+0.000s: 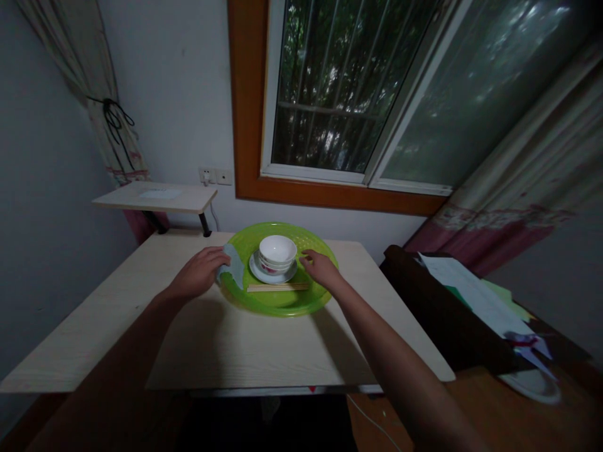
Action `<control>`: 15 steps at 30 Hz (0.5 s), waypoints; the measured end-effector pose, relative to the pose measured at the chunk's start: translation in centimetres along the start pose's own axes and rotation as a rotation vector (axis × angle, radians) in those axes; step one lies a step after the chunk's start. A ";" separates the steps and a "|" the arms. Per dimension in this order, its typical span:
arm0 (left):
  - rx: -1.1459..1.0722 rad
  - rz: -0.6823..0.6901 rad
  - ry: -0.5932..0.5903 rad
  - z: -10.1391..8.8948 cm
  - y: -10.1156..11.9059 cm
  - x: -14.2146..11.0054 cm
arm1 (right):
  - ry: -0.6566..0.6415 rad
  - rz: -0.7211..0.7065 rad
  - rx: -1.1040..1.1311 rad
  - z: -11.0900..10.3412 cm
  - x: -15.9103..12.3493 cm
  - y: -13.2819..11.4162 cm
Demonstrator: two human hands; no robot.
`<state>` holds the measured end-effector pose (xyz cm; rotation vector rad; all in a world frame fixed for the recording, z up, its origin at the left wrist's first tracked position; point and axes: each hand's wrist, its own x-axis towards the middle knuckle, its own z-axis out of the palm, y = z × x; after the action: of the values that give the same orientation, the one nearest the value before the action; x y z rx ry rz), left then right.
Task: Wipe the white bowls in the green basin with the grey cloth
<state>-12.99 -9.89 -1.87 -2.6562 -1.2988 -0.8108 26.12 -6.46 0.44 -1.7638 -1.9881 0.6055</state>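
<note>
Bare forearms (pixel 391 355) stretch over the bench (pixel 264 358) from the near left and near right, above dark clothing (pixel 226 427) at the near edge. At the left side of a round green tray (pixel 277 310), the left hand (pixel 200 273) has its grip closed on a pale grey-green cloth (pixel 233 269), which drapes over the rim and onto the tray's left part. The right hand (pixel 320 270) is over the tray's right part, just beside the bowls, with its fingers loosely bent and its grip open; whether a fingertip touches the bowls cannot be told.

Near the middle of the tray, white bowls (pixel 277 248) are stacked upright on a white plate (pixel 255 267), and reddish decoration shows on the lower part of the stack. Light chopsticks (pixel 277 287) lie left to right just on the near side of the plate.

On the far left of the bench, a small raised shelf (pixel 127 199) on black legs carries a sheet of paper (pixel 160 194). A barred window (pixel 336 88) in a brown wooden frame (pixel 247 94) stands beyond, with curtains (pixel 518 182) to left and right.
</note>
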 end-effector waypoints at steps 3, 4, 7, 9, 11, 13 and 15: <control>-0.005 0.002 -0.013 -0.8 -0.4 1.6 | -0.101 0.094 0.090 -0.4 1.9 -0.8; -0.010 -0.006 -0.014 -1.0 -0.5 2.3 | -0.129 0.104 0.100 -0.5 2.5 -1.1; -0.038 -0.066 -0.007 -1.2 -0.1 4.9 | -0.202 0.141 0.127 -0.3 4.1 -2.0; -0.067 -0.123 -0.018 -0.8 0.4 6.9 | -0.234 0.156 0.130 0.0 5.0 -2.4; -0.101 -0.194 -0.050 0.0 0.9 9.1 | -0.248 0.167 0.121 0.6 5.8 -2.6; -0.142 -0.272 -0.094 1.2 1.2 11.1 | -0.248 0.175 0.108 1.2 6.4 -2.4; -0.204 -0.342 -0.121 2.6 1.3 12.7 | -0.241 0.178 0.092 1.8 6.8 -2.1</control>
<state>-4.50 -0.88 2.30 -2.7099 -1.8302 -0.8726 22.65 -0.04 0.30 -1.8995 -1.9307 0.9942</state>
